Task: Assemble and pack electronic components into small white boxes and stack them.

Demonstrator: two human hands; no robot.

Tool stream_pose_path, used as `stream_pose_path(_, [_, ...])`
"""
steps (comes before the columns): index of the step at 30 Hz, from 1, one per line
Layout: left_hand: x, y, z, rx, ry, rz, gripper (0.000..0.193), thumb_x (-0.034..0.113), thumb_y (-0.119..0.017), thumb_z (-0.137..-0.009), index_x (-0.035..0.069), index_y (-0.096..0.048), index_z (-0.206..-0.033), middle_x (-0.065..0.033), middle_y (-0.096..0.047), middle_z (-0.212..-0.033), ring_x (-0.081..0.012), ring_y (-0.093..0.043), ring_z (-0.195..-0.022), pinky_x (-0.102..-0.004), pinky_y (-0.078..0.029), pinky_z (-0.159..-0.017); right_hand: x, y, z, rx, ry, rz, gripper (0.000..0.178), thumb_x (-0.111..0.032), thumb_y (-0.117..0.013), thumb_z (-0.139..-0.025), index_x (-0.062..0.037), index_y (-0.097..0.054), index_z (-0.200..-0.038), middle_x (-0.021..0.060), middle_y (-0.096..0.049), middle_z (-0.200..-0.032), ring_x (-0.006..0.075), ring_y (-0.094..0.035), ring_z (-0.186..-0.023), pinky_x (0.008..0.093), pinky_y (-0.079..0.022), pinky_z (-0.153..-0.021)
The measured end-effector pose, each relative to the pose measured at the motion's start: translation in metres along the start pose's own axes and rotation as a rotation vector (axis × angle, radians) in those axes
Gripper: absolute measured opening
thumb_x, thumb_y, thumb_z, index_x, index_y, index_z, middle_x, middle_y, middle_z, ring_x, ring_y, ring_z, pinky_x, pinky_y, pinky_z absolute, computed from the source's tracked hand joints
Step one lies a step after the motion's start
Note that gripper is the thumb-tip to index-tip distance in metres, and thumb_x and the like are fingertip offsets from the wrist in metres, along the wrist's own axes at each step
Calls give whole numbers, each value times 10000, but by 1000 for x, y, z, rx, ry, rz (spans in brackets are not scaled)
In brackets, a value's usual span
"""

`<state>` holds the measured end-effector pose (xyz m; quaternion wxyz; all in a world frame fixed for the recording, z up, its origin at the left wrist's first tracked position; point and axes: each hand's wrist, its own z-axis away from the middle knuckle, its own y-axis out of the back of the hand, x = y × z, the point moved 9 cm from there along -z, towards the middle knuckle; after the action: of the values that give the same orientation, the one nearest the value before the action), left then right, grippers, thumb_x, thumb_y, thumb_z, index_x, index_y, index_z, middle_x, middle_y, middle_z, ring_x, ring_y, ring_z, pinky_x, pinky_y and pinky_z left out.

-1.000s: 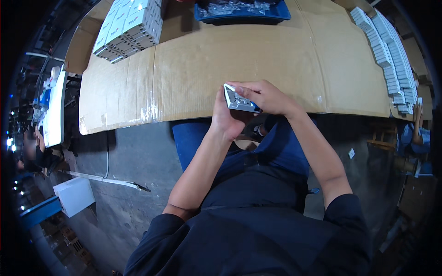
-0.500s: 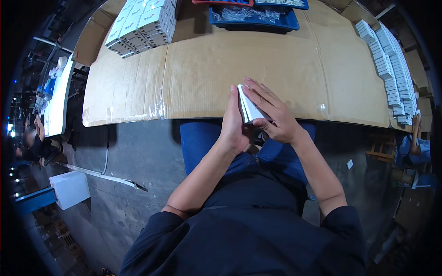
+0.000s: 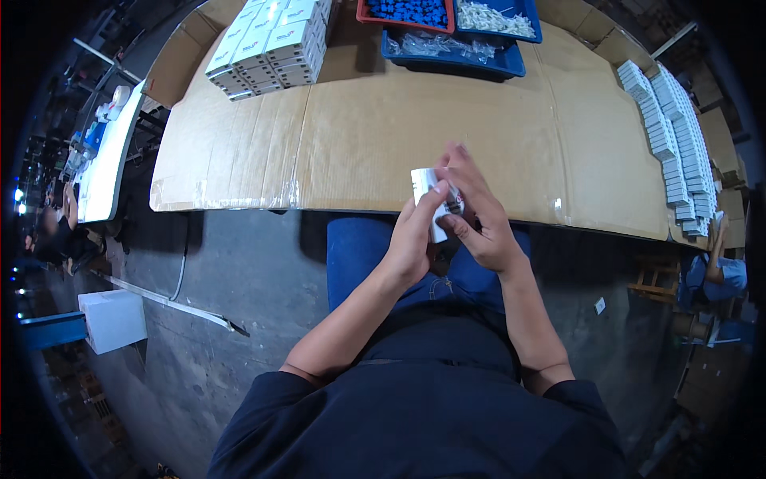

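Head view shows my left hand [image 3: 415,239] and right hand [image 3: 479,219] clasping a small white box [image 3: 428,191] over the cardboard-covered table [image 3: 359,128] edge; it seems light, thin-walled, best pinched by its edges.

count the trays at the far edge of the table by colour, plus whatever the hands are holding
Blue trays: 2, one nearer, holding clear bags, and one behind it, holding white parts
Red tray: 1, holding blue parts
Small white box held between the left hand and right hand: 1
Total: 4
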<state>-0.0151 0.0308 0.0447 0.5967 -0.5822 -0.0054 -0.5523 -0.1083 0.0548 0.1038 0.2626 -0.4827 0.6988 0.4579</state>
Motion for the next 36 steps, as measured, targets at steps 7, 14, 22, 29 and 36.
stream_pose_path(7, [36,-22,12,-101,-393,-296,428,137,-624,-1054,10,-525,-1451,-95,-598,-1335,-151,-585,-1217,-307,-486,-1032,39,12,31,377,-438,-695,562,-8,-833,-861,13,-561,-1352,101,-658,-1289,166,-654,-1148,312,-584,-936])
stream_pose_path(14, [38,-19,4,-105,-367,-461,396,209,-650,-1056,-9,-592,-1382,-60,-693,-1156,-107,-629,-1058,-267,-521,-913,50,19,37,410,-542,-787,431,59,-848,-808,4,-640,-1182,86,-743,-1096,158,-712,-1032,321,-604,-906])
stream_pose_path(22, [31,-5,-18,-23,-306,-571,372,241,-688,-1038,-25,-658,-1295,-33,-715,-1034,-85,-640,-930,-239,-527,-807,82,17,38,380,-536,-788,452,75,-860,-782,-7,-645,-1171,87,-745,-1100,161,-723,-1014,314,-617,-865])
stream_pose_path(29, [32,8,-33,32,-326,-388,404,184,-717,-1013,-30,-621,-1341,-77,-642,-1243,-132,-612,-1145,-277,-515,-950,86,20,34,413,-480,-815,575,29,-842,-834,6,-569,-1340,81,-704,-1162,146,-681,-1072,310,-573,-937])
stream_pose_path(36, [48,3,-39,-18,-511,-764,602,76,-745,-947,-3,-482,-1483,-129,-628,-1321,-160,-571,-1261,-304,-460,-1053,85,54,30,522,-378,-622,671,6,-850,-834,-8,-510,-1413,84,-661,-1217,140,-651,-1124,295,-553,-966])
